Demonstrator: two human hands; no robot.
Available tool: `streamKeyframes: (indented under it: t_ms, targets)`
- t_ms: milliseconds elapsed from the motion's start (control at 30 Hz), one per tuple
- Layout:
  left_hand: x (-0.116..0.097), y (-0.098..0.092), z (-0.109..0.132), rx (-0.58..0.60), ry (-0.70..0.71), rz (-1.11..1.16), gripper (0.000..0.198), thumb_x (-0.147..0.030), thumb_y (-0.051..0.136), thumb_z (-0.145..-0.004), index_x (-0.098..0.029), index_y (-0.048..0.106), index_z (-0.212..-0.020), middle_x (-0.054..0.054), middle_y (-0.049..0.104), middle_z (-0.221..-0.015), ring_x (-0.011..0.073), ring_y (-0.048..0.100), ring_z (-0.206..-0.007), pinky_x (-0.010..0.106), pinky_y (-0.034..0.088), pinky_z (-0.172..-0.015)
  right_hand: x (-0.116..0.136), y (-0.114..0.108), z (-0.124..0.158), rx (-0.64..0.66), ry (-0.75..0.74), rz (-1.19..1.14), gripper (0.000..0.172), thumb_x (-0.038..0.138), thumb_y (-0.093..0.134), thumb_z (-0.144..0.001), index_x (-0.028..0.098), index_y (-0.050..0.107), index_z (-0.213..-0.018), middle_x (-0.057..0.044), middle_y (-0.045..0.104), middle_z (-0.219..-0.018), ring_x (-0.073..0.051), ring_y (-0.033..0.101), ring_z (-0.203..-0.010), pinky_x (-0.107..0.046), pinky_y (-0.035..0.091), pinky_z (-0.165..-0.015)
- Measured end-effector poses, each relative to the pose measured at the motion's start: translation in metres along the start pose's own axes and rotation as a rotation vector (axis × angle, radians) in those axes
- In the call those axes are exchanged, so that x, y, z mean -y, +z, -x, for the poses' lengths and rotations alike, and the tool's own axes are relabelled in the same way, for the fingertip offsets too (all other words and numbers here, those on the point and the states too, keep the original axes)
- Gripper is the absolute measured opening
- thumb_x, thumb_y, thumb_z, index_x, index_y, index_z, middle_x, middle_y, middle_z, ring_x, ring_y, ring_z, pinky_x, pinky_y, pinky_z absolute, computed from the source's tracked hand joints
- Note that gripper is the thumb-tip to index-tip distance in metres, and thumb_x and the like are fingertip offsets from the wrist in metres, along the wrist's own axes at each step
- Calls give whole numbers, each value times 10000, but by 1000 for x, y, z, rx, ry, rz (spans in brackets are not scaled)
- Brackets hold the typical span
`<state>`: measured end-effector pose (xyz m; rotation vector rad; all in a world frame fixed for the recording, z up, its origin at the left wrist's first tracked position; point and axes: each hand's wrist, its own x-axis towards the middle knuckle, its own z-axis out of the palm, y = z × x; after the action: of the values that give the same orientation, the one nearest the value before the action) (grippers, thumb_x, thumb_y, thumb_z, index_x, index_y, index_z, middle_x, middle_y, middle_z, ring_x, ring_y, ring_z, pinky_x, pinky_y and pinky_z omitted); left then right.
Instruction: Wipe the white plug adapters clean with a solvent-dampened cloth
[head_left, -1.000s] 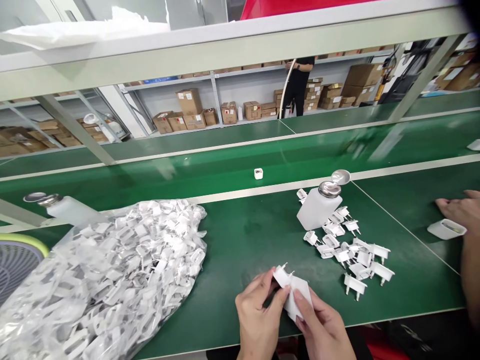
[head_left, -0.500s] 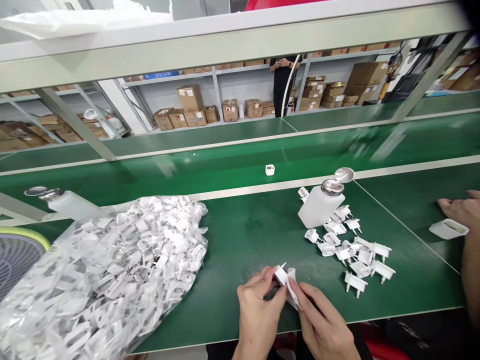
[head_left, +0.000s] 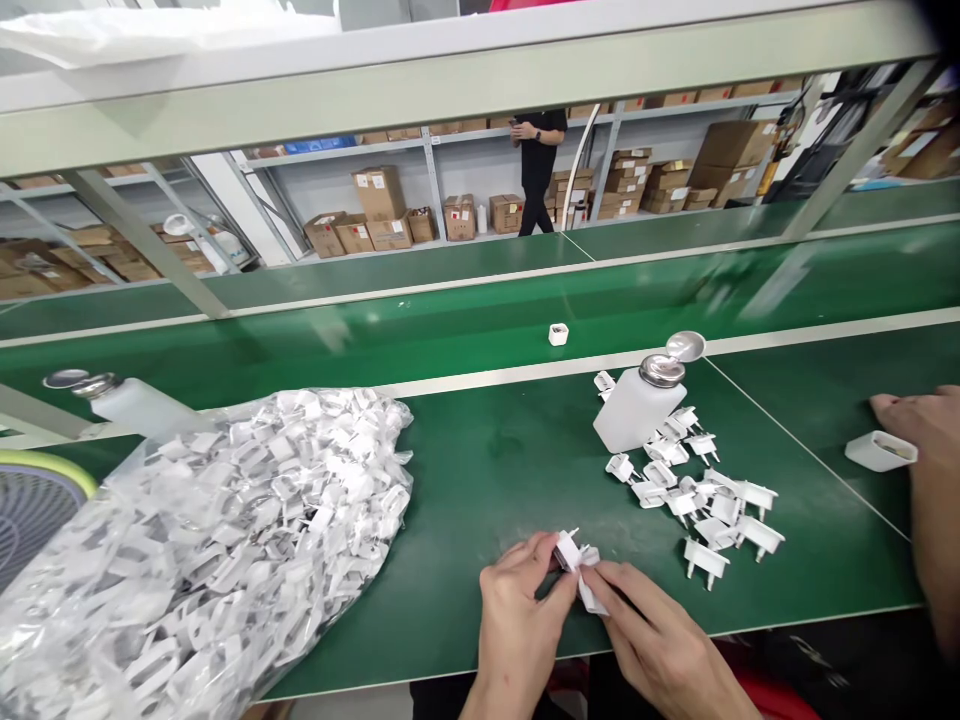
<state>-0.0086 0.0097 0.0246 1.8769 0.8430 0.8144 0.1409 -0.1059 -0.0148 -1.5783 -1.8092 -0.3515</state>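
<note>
My left hand (head_left: pixel 517 610) is closed, pinching a small white plug (head_left: pixel 568 549) between thumb and fingers, its pin pointing up and away. In my right hand (head_left: pixel 649 625) is a folded white wipe (head_left: pixel 591 592), pressed against the plug's side. Both hands meet above the green bench near its front edge. To their right lies a loose group of white two-pin plugs (head_left: pixel 706 560). A white pump bottle (head_left: pixel 637 410) with a raised metal lid stands behind that group.
A clear bag of white plastic parts (head_left: pixel 300 500) covers the left side, with another bottle (head_left: pixel 142 405) behind it. A purple basket (head_left: pixel 37 510) sits far left. One white housing (head_left: pixel 558 334) lies on the green conveyor (head_left: pixel 450 345). At right, a co-worker's hand (head_left: pixel 919 420) is near a white housing (head_left: pixel 879 452).
The wipe has shifted and bunched against the plug. On the conveyor the white housing moved right. A co-worker's housing at right moved slightly left, and the person behind walked left.
</note>
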Motion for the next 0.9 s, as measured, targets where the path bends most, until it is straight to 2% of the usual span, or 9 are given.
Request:
streamKeyframes:
  t_ms: [100,233,333,467,600,667,767,900]
  targets:
    - [-1,0,-1,6,-66,55,211,-116,742,-842,-196,825,-1019,35,828,-938,199,792,-803,231,634,-761,1,2,4,-63,81,9,648,-4,526,-932,247,505,-1529,-83,737,-1157,-187,741,-1032,-289,611,-962]
    - [-2,0,-2,15,-139,159,244,-101,757,-813,-207,835,-1018,20,832,-942,195,804,-818,206,630,-763,5,7,7,-200,165,43,688,-32,594,-903,254,516,-1524,-80,718,-1162,-168,732,-1009,-275,557,-1028]
    - [-3,-1,-2,25,-139,162,265,-102,747,-814,-212,837,-1038,23,834,-961,197,806,-841,207,629,-785,7,9,7,-240,178,50,720,-57,633,-869,239,528,-1516,-65,730,-1156,-160,730,-996,-263,536,-1050]
    - [-6,-1,-2,11,-110,130,271,-87,743,-802,-207,840,-1024,24,833,-958,190,801,-827,200,622,-791,10,8,9,-215,172,46,688,13,668,-878,272,547,-1504,-35,744,-1166,-172,741,-981,-260,565,-990]
    - [-6,0,-1,18,-125,125,267,-86,725,-809,-208,835,-1020,23,825,-969,194,797,-822,214,628,-792,13,1,9,-347,278,138,715,-83,693,-801,238,625,-1436,-51,742,-1121,-161,730,-915,-260,524,-1007]
    - [-6,0,-1,32,-112,112,278,-80,711,-824,-217,827,-1035,15,820,-980,192,793,-833,223,629,-809,11,1,7,-302,219,113,720,-73,677,-817,215,588,-1471,-74,733,-1147,-177,726,-963,-272,544,-996]
    - [-4,0,-1,33,-40,39,335,-8,699,-803,-206,814,-1048,6,818,-970,178,790,-835,210,627,-806,7,6,6,-129,76,29,710,-17,654,-875,180,496,-1538,-104,723,-1205,-205,714,-1078,-296,566,-1023]
    - [-3,1,-1,32,91,-130,399,61,723,-750,-186,794,-1054,18,828,-968,194,781,-858,238,627,-823,2,11,6,-94,72,27,702,-8,626,-902,196,466,-1555,-105,727,-1200,-200,714,-1094,-316,559,-1057]
